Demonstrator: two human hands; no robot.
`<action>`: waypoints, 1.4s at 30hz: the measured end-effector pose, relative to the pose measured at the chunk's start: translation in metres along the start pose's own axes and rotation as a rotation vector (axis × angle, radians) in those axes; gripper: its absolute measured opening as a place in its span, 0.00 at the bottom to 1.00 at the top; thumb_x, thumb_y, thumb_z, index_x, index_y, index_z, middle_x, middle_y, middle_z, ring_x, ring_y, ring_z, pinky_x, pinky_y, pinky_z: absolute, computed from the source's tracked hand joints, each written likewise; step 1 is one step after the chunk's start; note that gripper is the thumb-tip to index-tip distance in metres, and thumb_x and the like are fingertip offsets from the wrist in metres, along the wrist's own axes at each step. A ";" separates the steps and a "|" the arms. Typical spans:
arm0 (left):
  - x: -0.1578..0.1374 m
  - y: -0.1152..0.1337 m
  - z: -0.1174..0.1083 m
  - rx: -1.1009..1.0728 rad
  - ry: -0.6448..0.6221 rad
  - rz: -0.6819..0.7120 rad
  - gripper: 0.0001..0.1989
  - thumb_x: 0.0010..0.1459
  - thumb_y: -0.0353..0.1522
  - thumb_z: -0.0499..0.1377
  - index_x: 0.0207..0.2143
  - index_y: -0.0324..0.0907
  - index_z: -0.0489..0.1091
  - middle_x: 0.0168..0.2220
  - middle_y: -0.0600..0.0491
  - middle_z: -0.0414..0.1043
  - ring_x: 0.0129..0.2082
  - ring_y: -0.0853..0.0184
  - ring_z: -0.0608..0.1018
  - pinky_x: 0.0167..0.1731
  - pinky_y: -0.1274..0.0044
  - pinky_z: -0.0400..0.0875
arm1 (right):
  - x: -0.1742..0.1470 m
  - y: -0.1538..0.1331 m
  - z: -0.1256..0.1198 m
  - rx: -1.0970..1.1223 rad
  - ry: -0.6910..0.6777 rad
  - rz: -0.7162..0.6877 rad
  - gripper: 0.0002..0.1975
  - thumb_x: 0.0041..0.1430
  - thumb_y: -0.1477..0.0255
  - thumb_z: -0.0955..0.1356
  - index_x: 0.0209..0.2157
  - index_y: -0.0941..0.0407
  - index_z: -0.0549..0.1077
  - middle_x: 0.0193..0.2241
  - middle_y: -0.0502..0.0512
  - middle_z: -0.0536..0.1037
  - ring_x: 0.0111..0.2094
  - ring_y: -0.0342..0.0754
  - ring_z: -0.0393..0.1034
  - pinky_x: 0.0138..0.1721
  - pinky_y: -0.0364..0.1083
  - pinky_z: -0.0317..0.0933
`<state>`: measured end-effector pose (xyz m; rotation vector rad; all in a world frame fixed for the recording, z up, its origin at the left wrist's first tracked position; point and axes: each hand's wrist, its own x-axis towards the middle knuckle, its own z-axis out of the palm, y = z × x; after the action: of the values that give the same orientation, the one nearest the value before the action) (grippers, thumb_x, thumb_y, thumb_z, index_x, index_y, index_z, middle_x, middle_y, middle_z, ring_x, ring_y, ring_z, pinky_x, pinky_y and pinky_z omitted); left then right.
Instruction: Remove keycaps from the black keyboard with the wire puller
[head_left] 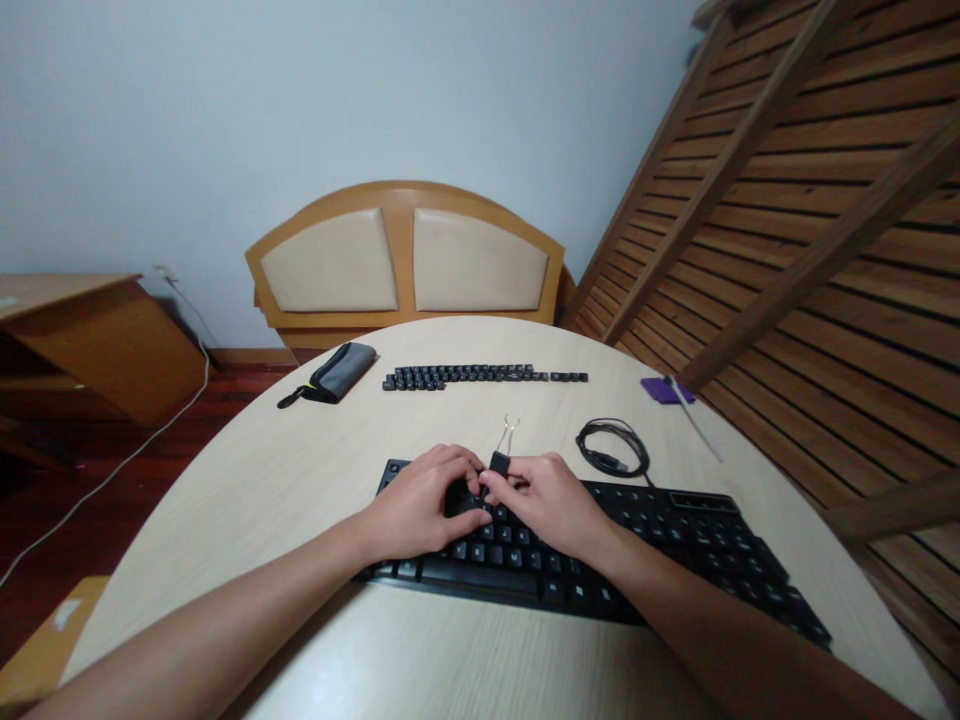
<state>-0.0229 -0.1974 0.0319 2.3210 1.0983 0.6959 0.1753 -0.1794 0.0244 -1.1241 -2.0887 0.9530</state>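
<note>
My right hand (pixel 551 495) pinches a keycap puller (pixel 500 462) by its black handle, its two thin wire prongs pointing up and away from the keys. Beside it, my left hand (pixel 431 505) rests over the upper left part of a black keyboard (pixel 487 580). The left thumb and curled index finger are apart around the letter keys, with the fingertips close to the right hand. Both hands cover part of the upper key rows, where a dark patch shows under the left palm. I cannot make out any loose key between the left fingers.
Loose black keycaps (pixel 480 374) lie in rows farther back on the round table (pixel 300 640). A grey zipped pouch (pixel 341 373) sits at back left. The coiled cable (pixel 619 455) lies behind the keyboard. A thin brush-like stick (pixel 697 425) rests over a purple cloth (pixel 660 390).
</note>
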 end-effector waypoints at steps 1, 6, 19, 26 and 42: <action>0.000 0.000 0.000 -0.004 -0.007 0.001 0.09 0.55 0.35 0.64 0.34 0.43 0.67 0.46 0.50 0.71 0.48 0.60 0.72 0.49 0.67 0.66 | 0.001 0.002 0.001 0.074 0.008 0.036 0.17 0.63 0.61 0.64 0.31 0.57 0.78 0.25 0.53 0.80 0.27 0.46 0.73 0.27 0.42 0.62; 0.000 -0.004 0.001 -0.058 -0.008 0.000 0.06 0.57 0.34 0.63 0.36 0.44 0.70 0.48 0.51 0.71 0.49 0.61 0.71 0.51 0.67 0.65 | 0.004 0.009 0.002 0.225 0.041 0.116 0.18 0.61 0.58 0.65 0.31 0.58 0.78 0.28 0.55 0.82 0.28 0.48 0.75 0.26 0.43 0.66; 0.001 -0.009 0.001 -0.268 0.033 -0.154 0.08 0.58 0.35 0.62 0.40 0.44 0.72 0.42 0.51 0.76 0.44 0.62 0.75 0.47 0.68 0.68 | 0.005 0.008 -0.001 0.296 0.059 0.127 0.19 0.61 0.57 0.65 0.28 0.58 0.76 0.28 0.55 0.81 0.30 0.48 0.76 0.30 0.43 0.66; 0.002 -0.008 0.002 -0.385 0.072 -0.095 0.10 0.59 0.33 0.62 0.43 0.42 0.70 0.39 0.52 0.77 0.42 0.64 0.77 0.46 0.70 0.69 | 0.007 0.009 0.000 0.327 0.051 0.140 0.19 0.60 0.57 0.65 0.28 0.58 0.76 0.27 0.55 0.80 0.30 0.47 0.75 0.29 0.43 0.65; -0.001 -0.004 0.000 0.018 0.072 0.132 0.08 0.64 0.33 0.56 0.43 0.45 0.73 0.42 0.50 0.73 0.43 0.63 0.74 0.44 0.71 0.67 | 0.007 0.012 0.000 0.326 0.028 0.130 0.17 0.59 0.58 0.67 0.28 0.58 0.77 0.27 0.53 0.80 0.30 0.47 0.74 0.29 0.43 0.64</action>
<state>-0.0258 -0.1957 0.0289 2.4170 0.9924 0.8273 0.1772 -0.1685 0.0157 -1.1013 -1.7731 1.2781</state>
